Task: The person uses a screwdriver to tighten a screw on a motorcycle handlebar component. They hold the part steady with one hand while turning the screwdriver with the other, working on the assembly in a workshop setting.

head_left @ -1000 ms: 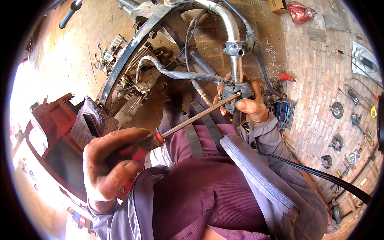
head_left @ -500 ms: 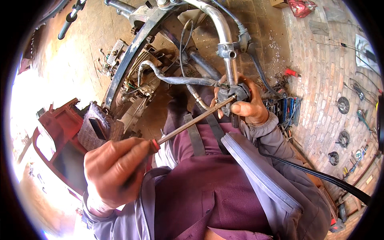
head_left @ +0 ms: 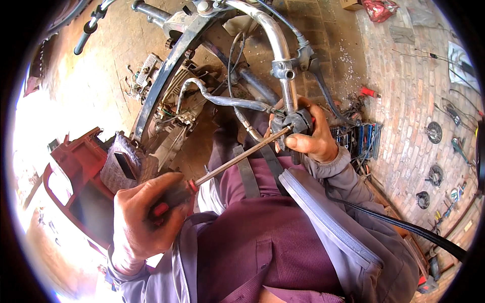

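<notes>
I observe a blocky dark housing (head_left: 300,121) on the lower end of the smooth chrome handlebar (head_left: 277,38), clasped by the right hand (head_left: 318,144). The left hand (head_left: 144,217) grips a screwdriver (head_left: 242,159), its long metal shaft meeting the housing. A wrinkled grey cable (head_left: 227,101) curves nearby; rough bricks (head_left: 396,131) lie beyond.

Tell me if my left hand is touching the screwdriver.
Touching. The head view shows it plainly: the left hand wraps around the screwdriver at its handle end.
</notes>
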Demonstrator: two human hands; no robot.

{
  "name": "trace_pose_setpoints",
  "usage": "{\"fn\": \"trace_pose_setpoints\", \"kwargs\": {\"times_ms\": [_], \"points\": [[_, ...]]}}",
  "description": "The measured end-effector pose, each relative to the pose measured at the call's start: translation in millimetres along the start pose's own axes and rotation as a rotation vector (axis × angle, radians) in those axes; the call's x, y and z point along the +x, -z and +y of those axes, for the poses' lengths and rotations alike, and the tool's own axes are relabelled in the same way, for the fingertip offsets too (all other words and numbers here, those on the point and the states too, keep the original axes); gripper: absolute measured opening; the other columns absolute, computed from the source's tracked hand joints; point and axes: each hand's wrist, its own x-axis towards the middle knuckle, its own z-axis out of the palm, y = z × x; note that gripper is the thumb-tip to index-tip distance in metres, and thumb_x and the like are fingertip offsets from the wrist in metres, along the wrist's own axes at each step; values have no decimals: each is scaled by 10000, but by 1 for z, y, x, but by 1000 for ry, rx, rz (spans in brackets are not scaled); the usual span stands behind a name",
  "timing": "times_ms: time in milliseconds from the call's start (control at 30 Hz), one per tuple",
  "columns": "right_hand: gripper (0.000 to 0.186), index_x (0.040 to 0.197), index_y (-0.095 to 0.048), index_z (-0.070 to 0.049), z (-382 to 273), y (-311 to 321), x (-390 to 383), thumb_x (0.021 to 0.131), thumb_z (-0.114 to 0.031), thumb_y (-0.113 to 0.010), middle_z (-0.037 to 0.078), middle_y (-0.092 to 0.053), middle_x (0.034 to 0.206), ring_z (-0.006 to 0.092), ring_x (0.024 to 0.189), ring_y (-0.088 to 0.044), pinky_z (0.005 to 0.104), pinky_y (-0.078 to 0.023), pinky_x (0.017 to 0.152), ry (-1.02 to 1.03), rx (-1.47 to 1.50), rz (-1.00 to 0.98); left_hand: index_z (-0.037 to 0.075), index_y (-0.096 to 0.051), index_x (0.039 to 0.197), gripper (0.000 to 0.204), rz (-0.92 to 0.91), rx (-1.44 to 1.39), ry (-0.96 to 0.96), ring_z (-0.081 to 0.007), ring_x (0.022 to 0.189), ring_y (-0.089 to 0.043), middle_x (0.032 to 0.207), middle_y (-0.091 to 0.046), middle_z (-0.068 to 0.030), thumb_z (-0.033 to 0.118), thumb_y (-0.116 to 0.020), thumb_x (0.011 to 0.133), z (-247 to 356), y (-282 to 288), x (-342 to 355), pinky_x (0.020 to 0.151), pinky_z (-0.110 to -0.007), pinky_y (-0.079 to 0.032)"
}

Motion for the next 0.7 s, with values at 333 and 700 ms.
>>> {"fn": "trace_pose_setpoints", "kwargs": {"times_ms": [333, 700], "points": [[575, 1152, -549, 11, 0, -6, -2, 644, -151, -764, 40, -596, 950, 103, 853, -552, 249, -451, 783, 29, -112, 90, -54, -656, 1012, 324, -1, -43, -39, -242, 595, -652, 706, -651, -143, 44, -695, 705, 1, 6, 3, 575, -300, -504], [552, 1148, -541, 13, -7, -7, -3, 659, -129, -755, 44, -594, 931, 106, 833, -558, 243, -459, 759, -41, -122, 68, 21, -712, 934, 343, 299, 687, -604, -198, 593, -562, 807, -656, -82, 6, -815, 607, -12, -9, -3, 519, -314, -419]]}}
